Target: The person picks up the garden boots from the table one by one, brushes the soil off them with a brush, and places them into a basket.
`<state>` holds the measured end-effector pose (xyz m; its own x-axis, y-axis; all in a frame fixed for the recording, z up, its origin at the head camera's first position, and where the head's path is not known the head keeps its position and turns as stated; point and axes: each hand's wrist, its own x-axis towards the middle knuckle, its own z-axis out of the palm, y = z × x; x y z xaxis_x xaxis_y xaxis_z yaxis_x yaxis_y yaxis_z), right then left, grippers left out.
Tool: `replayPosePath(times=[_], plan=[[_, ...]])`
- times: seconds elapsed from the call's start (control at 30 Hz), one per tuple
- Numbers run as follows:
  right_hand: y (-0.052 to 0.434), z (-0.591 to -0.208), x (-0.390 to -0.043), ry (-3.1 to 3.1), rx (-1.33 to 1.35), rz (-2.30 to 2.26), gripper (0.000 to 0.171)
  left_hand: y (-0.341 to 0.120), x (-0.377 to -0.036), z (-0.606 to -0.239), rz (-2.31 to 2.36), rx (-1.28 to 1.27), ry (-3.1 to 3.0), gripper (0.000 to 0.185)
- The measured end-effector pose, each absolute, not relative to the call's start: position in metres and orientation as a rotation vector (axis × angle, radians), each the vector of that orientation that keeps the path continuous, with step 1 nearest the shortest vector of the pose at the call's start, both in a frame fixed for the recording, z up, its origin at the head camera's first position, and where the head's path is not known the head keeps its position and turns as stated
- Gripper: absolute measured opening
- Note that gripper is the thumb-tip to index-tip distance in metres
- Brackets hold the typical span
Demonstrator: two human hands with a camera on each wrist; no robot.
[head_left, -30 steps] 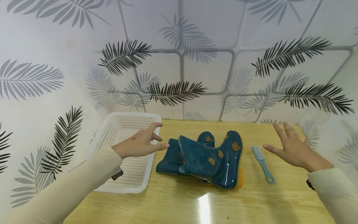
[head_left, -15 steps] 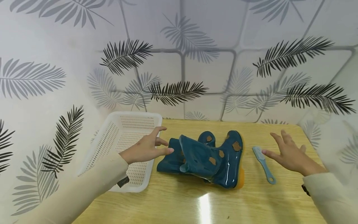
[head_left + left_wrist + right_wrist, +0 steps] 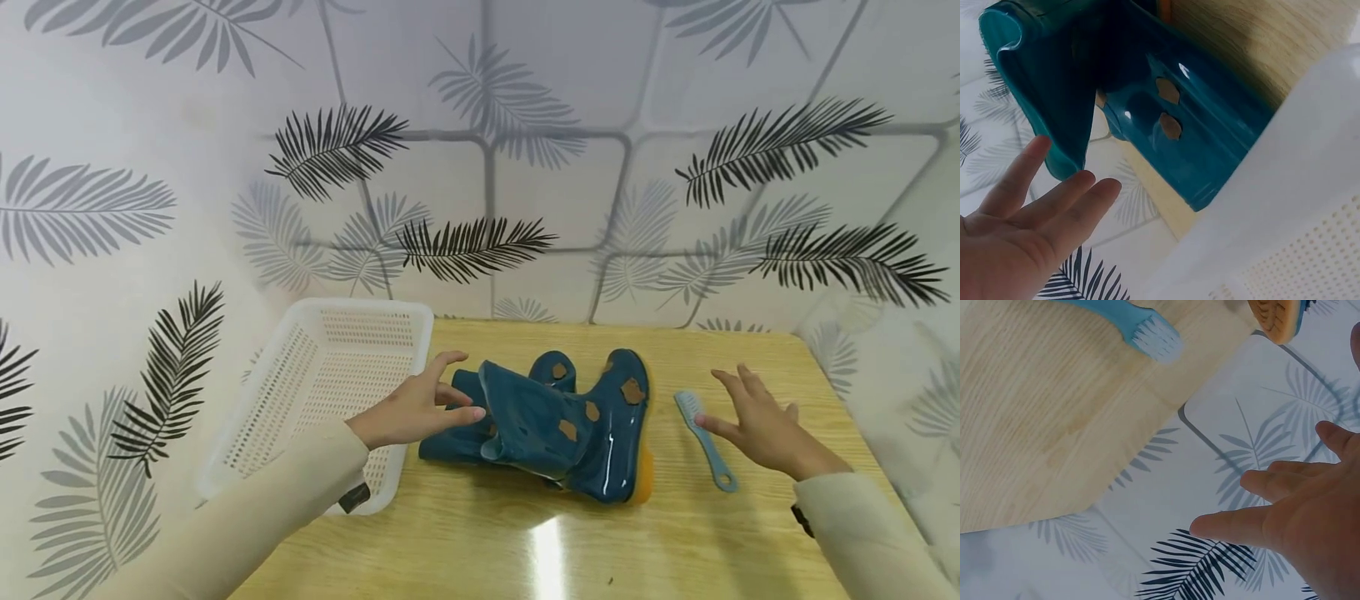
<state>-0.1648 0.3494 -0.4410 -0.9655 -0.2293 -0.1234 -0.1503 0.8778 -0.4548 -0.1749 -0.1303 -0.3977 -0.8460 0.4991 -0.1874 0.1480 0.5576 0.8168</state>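
Two dark blue rubber boots with brown patches lie on the table; the upper boot rests across the lower boot, its orange heel to the right. My left hand hovers at the boots' open tops, fingers spread and holding nothing. In the left wrist view, its fingertips are right by the rim of the upper boot. A blue brush with white bristles lies right of the boots. Over the brush's right side is my right hand, fingers loosely spread, nothing in them; its thumb overlaps the brush in the head view.
A white perforated plastic basket stands left of the boots, partly beneath my left forearm. The wooden table meets a wall with a leaf pattern along its back edge.
My left hand has moved right and slightly down, from over the basket's edge to the boot tops. The right hand has moved left and down, nearer the brush. Boots, brush and basket stay put.
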Motion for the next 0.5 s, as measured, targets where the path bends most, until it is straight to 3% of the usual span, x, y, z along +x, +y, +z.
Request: replayPosePath(times=[0.5], plan=[[0.352, -0.466, -0.162, 2.851, -0.281, -0.724, 0.082, -0.121, -0.175, -0.413, 1.264, 0.508, 2.306, 0.090]])
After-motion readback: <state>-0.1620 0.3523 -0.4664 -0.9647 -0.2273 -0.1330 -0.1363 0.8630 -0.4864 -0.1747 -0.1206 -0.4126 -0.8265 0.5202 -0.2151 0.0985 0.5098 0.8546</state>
